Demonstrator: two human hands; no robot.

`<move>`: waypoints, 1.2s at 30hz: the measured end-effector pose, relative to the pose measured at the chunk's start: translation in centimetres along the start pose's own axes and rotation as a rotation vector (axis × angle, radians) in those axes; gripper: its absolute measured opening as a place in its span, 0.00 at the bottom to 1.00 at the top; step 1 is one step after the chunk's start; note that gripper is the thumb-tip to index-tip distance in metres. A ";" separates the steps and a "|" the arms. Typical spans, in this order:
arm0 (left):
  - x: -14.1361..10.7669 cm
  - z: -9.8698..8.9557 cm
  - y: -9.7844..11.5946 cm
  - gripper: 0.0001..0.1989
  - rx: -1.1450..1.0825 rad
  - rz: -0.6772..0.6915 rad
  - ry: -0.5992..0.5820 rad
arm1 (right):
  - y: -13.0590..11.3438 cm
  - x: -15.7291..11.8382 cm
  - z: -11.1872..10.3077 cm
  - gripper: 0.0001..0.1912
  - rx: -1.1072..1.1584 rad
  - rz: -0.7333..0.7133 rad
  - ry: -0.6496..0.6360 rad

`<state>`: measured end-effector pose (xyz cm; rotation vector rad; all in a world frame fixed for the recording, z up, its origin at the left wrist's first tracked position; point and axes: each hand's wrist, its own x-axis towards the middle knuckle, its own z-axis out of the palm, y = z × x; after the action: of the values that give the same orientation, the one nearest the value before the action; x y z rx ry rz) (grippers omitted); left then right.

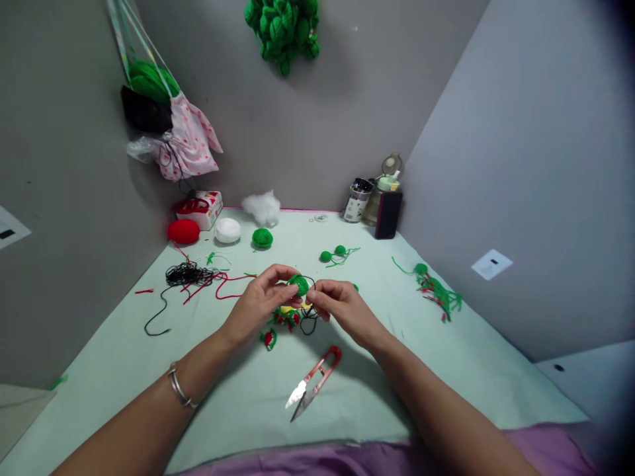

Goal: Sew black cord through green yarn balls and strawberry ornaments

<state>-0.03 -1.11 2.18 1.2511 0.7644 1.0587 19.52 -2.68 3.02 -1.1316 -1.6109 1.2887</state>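
The left hand (264, 296) is clamping its fingers on a green ball (299, 285) above the bench (223, 403). The right hand (346, 305) is pressing its fingers together just beside it, near black yarn (310, 313); what they are pinching is unclear.

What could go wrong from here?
The snips, blades parted, lie nearer the body than the left hand and right hand, so drawing either back might graze the tips. Black cord looped by the right hand could knot. Red yarn meets the black tangle, so pulling either might drag both.
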 end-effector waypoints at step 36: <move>-0.9 1.0 -0.7 0.15 0.137 0.276 0.185 | -0.5 -1.6 2.3 0.16 -0.367 -0.418 0.106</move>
<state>0.73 -2.27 1.57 1.4174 0.8314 1.3795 17.77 -4.93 3.03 -0.9797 -1.9248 0.6722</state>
